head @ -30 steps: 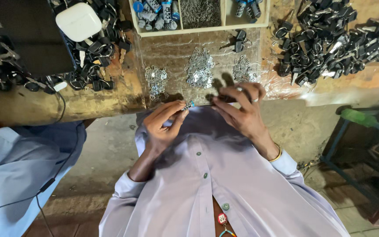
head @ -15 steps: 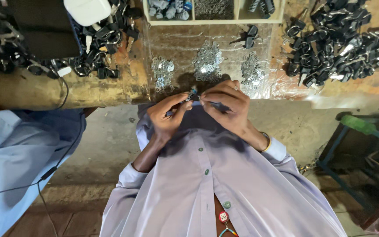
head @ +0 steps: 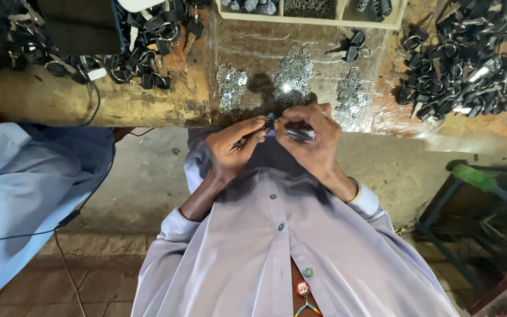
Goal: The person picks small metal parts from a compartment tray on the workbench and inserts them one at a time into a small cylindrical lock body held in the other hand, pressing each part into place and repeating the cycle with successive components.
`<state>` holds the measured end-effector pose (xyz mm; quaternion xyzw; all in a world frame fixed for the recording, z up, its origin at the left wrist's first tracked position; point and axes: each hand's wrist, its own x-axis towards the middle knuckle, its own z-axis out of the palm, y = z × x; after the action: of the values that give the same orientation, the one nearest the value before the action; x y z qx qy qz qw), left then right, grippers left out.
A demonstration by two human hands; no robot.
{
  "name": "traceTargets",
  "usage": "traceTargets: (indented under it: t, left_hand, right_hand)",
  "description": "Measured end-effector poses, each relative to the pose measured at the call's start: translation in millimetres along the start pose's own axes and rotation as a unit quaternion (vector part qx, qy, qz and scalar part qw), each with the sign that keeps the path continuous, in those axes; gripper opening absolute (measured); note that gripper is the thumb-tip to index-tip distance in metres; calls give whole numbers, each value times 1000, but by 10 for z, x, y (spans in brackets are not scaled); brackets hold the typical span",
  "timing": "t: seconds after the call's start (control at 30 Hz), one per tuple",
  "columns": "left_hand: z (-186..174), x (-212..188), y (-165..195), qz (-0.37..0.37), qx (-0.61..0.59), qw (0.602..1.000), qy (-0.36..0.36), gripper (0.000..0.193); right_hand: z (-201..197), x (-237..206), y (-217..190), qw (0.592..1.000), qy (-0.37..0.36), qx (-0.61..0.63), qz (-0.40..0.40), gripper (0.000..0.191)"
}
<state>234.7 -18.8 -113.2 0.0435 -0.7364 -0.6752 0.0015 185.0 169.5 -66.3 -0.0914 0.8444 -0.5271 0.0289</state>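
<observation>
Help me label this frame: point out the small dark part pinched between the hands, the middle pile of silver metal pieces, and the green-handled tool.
small dark part [head: 269, 120], head view, its exposed tip.
middle silver pile [head: 293, 73], head view, its centre.
green-handled tool [head: 475, 176], head view, its handle.

Rough worn wooden tabletop [head: 60, 100], glossy clear plastic sheet [head: 253, 47], shiny metal key piles [head: 293, 73], smooth lilac cloth shirt [head: 253, 258]

Worn wooden bench [head: 148, 105] carries black key heaps [head: 465, 64], silver key clusters [head: 293, 73], tray [head: 312, 20]
</observation>
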Motion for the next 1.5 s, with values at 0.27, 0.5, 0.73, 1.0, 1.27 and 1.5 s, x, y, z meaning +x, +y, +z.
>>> traceTargets:
  t: [0.27,0.5,0.73,1.0,1.27,1.5]
  left_hand:
    - [-71,19,43,63,79,995,-7,25]
    - [-297,-67,8,35,5,997,64,21]
    - [-399,-157,21,21,-18,991,131,23]
    - [-188,-69,-27,26,-28,998,41,23]
    - [35,-4,3,7,-75,997,-14,25]
    - [69,26,8,-3,-74,997,-10,25]
  right_hand:
    - [-5,14,-12,990,-20,-113,-76,30]
    - [32,166,-58,960,-125,-220,-124,30]
    - [85,150,-127,942,-104,-276,-159,32]
    - [-251,23,21,941,-174,-243,-161,31]
    - [-323,4,-31,972,7,-227,-64,25]
    - [-158,-12,-13,997,-12,-53,-47,23]
